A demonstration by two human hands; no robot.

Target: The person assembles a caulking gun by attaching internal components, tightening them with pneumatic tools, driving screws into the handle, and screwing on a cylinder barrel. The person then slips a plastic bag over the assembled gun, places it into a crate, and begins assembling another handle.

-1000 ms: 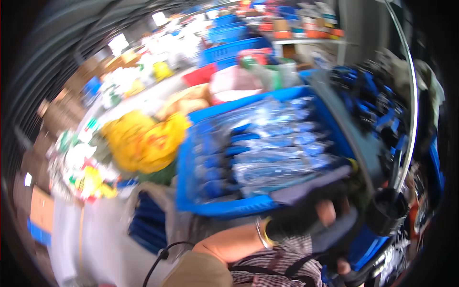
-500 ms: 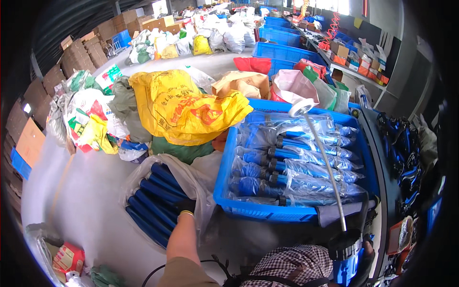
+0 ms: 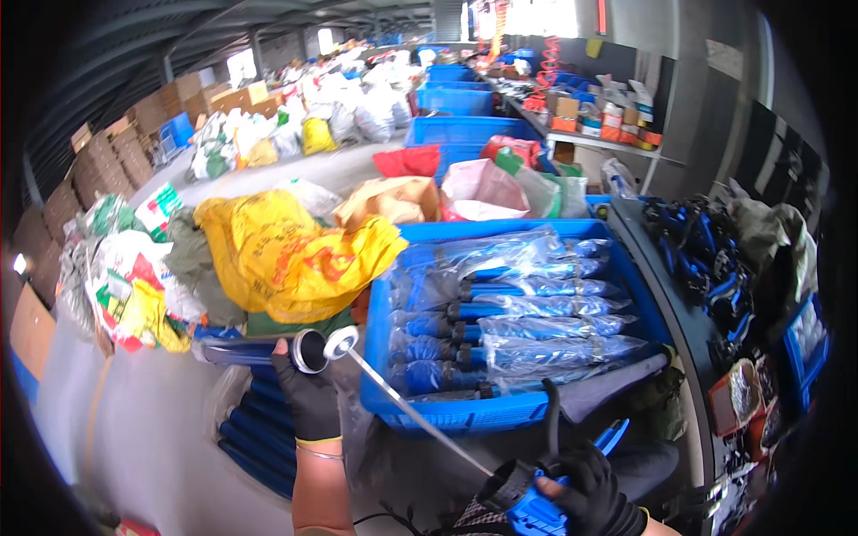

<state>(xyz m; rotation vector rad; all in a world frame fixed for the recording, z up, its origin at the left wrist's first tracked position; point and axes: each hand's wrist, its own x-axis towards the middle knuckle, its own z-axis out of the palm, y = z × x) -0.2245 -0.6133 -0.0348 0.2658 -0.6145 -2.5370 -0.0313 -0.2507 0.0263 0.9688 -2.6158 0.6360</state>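
The left hand point(image 3: 308, 393) grips a tube point(image 3: 234, 351) in its fingers, left of the crate point(image 3: 447, 416); at near right, the right hand point(image 3: 585, 489) grips a handle point(image 3: 536, 518), its rod point(image 3: 416, 417) ending in a disc point(image 3: 333, 349) just beside the tube's mouth.

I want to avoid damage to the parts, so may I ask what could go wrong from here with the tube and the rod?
The disc on the rod looks close to the open end of the tube, so it might strike the edge.

The left hand grips the tube near that end; its far end, with no hand on it, could dip.

The right hand holds the blue tool body low, so a swing might knock the rod against the crate.
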